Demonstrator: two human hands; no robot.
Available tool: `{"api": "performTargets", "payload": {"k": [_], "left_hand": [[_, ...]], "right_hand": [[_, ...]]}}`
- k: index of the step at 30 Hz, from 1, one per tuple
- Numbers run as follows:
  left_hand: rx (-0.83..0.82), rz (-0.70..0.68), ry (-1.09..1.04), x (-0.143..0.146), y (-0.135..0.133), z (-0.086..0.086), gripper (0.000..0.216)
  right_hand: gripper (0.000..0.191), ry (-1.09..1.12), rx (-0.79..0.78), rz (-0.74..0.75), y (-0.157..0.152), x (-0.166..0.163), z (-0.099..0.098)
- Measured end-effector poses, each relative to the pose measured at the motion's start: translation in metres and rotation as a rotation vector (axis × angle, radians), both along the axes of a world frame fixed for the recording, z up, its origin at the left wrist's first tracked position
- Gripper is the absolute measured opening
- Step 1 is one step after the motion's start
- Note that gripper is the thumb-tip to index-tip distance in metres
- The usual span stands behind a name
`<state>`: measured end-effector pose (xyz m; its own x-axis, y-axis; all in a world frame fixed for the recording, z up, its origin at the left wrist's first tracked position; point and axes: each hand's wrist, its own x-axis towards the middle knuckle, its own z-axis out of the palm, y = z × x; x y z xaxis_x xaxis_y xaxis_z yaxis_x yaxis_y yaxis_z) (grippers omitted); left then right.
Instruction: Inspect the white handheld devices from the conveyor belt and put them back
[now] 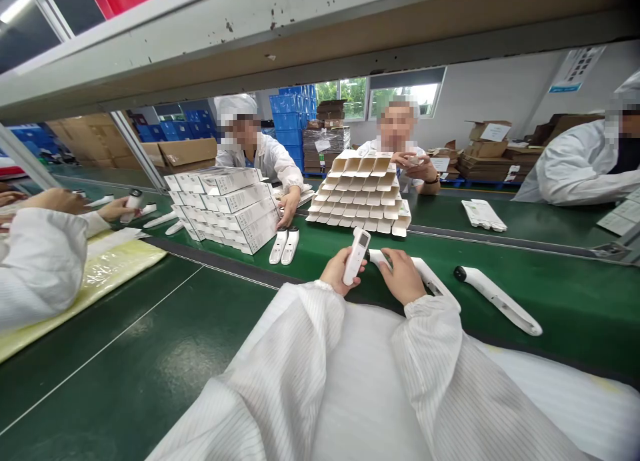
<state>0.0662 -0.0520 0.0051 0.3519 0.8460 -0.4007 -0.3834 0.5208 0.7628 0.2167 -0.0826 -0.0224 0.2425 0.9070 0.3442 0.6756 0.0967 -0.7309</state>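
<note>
My left hand is closed around a white handheld device, holding it upright with its small display facing me. My right hand rests on a second white device lying on the green belt, fingers curled over its head end. A third white device with a dark tip lies on the belt to the right of my right hand. Both my arms are in white striped sleeves.
Two more white devices lie beside a stack of printed boxes. A pile of cardboard inserts stands ahead. Two co-workers sit across the belt, another at the far right, and a person's sleeve is at the left over a yellow sheet.
</note>
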Motion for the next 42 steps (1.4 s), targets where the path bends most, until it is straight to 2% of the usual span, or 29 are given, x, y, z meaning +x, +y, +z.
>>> {"api": "performTargets", "payload": {"k": [1, 3, 6, 8, 9, 11, 13, 14, 15, 17, 18, 20, 23, 28, 31, 33, 35, 38, 40, 42], "left_hand": [[0.013, 0.006, -0.005, 0.003, -0.002, -0.002, 0.021], [0.080, 0.011, -0.053, 0.007, -0.006, -0.005, 0.018], [0.187, -0.004, -0.078, 0.008, -0.006, -0.010, 0.021], [0.236, -0.048, 0.037, 0.002, -0.001, -0.009, 0.019], [0.296, -0.055, 0.144, -0.004, 0.004, -0.008, 0.018], [0.519, 0.005, 0.477, -0.021, 0.016, -0.006, 0.019], [0.801, 0.168, 0.953, -0.042, 0.029, -0.004, 0.029], [0.865, 0.245, 1.205, -0.052, 0.034, -0.005, 0.037], [0.847, 0.255, 1.427, -0.061, 0.039, -0.006, 0.042], [0.761, 0.137, 1.734, -0.073, 0.045, -0.009, 0.045], [0.730, 0.057, 1.823, -0.076, 0.046, -0.010, 0.043], [0.739, -0.052, 1.922, -0.075, 0.045, -0.011, 0.040], [0.782, -0.123, 1.978, -0.067, 0.037, -0.007, 0.042], [0.860, -0.270, 1.842, -0.050, 0.021, -0.002, 0.047], [0.839, -0.259, 1.741, -0.043, 0.021, -0.006, 0.045], [0.812, -0.196, 1.577, -0.043, 0.025, -0.009, 0.046], [0.709, -0.106, 1.275, -0.046, 0.031, -0.012, 0.046], [0.393, -0.005, 0.663, -0.047, 0.034, -0.012, 0.038], [0.188, -0.006, 0.297, -0.045, 0.032, -0.010, 0.036], [0.060, -0.034, 0.070, -0.040, 0.027, -0.007, 0.035]], "right_hand": [[0.031, 0.061, 0.051, 0.043, -0.001, -0.004, 0.001], [0.035, 0.278, 0.051, 0.162, -0.002, -0.012, 0.004], [0.041, 0.675, -0.086, 0.305, -0.004, -0.021, 0.007], [0.042, 0.854, -0.148, 0.351, -0.006, -0.022, 0.010], [0.041, 0.912, -0.167, 0.368, -0.007, -0.022, 0.011], [0.037, 0.973, -0.196, 0.390, -0.010, -0.020, 0.014], [0.031, 0.996, -0.219, 0.393, -0.011, -0.019, 0.015], [0.029, 1.002, -0.227, 0.389, -0.012, -0.018, 0.015], [0.028, 1.007, -0.235, 0.386, -0.012, -0.018, 0.015], [0.028, 1.017, -0.247, 0.383, -0.012, -0.019, 0.014], [0.028, 1.017, -0.251, 0.382, -0.012, -0.020, 0.014], [0.026, 1.004, -0.256, 0.372, -0.012, -0.021, 0.013], [0.025, 0.971, -0.265, 0.360, -0.010, -0.022, 0.012], [0.027, 0.930, -0.246, 0.387, -0.007, -0.023, 0.009], [0.026, 0.904, -0.245, 0.360, -0.006, -0.025, 0.010], [0.027, 0.924, -0.240, 0.323, -0.005, -0.026, 0.011], [0.028, 0.977, -0.218, 0.291, -0.005, -0.028, 0.012], [0.032, 1.051, -0.230, 0.258, -0.006, -0.028, 0.014], [0.040, 1.070, -0.249, 0.264, -0.007, -0.028, 0.016], [0.047, 1.045, -0.252, 0.293, -0.008, -0.026, 0.017]]}}
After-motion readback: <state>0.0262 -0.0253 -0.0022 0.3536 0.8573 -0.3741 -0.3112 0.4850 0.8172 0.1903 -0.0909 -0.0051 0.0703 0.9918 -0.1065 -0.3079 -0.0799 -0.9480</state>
